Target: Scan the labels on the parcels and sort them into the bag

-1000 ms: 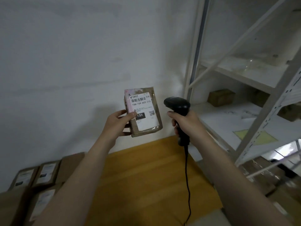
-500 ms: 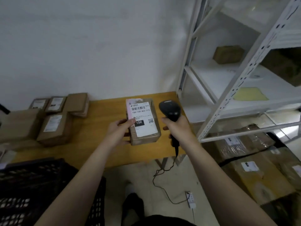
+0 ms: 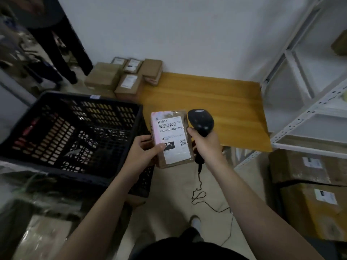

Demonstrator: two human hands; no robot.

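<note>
Parcel first: we held a small brown cardboard parcel (image 3: pixel 172 141) with a white printed shipping label (image 3: pixel 169 128) upright in front of us, label towards the camera, just off the near edge of the yellow wooden table (image 3: pixel 206 98). Our left hand (image 3: pixel 144 152) gripped its left side, thumb curled over the label's lower left corner, fingers hidden behind. Our right hand (image 3: pixel 205 145) was wrapped round the handle of a black handheld barcode scanner (image 3: pixel 201 121), whose head stood just beside the parcel's upper right edge; whether they touched we could not tell. A thin black cable (image 3: pixel 201 196) trailed from the handle to the floor. A black perforated plastic crate (image 3: pixel 90 97) sat left of the parcel. More brown parcels (image 3: pixel 129 81) lay stacked at the table's far left end, against the white wall. White metal shelving (image 3: pixel 308 113) stood on the right, with large brown cartons (image 3: pixel 293 166) beneath.
</note>
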